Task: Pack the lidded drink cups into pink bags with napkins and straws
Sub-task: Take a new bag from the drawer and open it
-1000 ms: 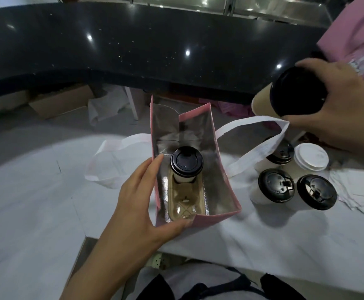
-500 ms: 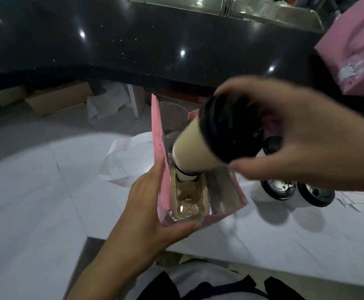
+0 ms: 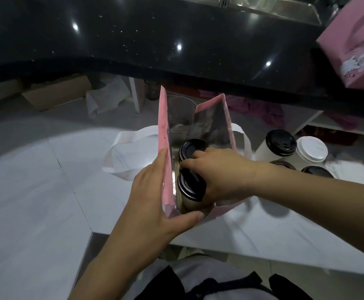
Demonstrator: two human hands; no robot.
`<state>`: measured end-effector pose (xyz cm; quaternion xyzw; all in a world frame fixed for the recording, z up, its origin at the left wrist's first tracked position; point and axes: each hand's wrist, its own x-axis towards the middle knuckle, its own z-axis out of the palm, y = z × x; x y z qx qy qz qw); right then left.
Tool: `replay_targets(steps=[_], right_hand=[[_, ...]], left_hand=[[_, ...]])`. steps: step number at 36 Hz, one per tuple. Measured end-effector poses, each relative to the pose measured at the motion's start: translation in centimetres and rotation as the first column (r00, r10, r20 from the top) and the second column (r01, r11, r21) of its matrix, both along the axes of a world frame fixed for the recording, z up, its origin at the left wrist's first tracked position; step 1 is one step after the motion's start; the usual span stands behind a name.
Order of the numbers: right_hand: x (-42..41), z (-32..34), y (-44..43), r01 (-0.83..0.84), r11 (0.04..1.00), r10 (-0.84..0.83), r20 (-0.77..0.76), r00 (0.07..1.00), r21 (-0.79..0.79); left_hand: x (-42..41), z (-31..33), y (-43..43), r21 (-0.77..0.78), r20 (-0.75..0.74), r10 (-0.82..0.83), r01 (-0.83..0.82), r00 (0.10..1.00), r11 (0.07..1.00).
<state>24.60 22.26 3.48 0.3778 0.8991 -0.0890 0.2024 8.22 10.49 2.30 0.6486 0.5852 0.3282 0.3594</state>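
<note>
An open pink bag [image 3: 163,135] with a silver lining and white handles stands on the white counter. My left hand [image 3: 152,198] grips its near left corner and holds it open. Inside at the far end sits one black-lidded cup [image 3: 188,149]. My right hand [image 3: 217,176] reaches into the bag, fingers wrapped around a second black-lidded cup [image 3: 189,187] that stands tilted in the near slot of the cardboard carrier. Right of the bag stand more cups: one black-lidded [image 3: 280,142], one white-lidded [image 3: 311,149], and two more partly hidden behind my right forearm.
A second pink bag [image 3: 354,42] rests on the raised black counter [image 3: 133,35] at the upper right. White napkins [image 3: 350,169] lie at the far right behind the cups. The white counter's edge [image 3: 241,252] runs just in front of my body.
My right hand has carried the black-lidded cup from high at the right down into the bag's near slot. My left hand has kept hold of the bag.
</note>
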Motion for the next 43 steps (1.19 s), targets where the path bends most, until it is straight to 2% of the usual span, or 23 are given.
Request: replay_targets(steps=[16,31,43], right_hand=[[0.3,-2.4,0.5,0.029,0.992,-0.023,0.046,0.999,-0.121],[0.5,-2.6,1.4,-0.005,0.997,0.006,0.003,1.000,-0.072],[0.2,-2.3,2.1,0.007,0.998,-0.003,0.052,0.999,-0.070]], left_hand=[[0.0,-0.4,0.3,-0.033,0.043,0.010,-0.009,0.999,0.999],[-0.8,-0.6,0.7,-0.051,0.009,0.032,-0.032,0.999,0.998],[-0.7,-0.1,0.7,-0.030,0.002,0.002,-0.002,1.000,1.000]])
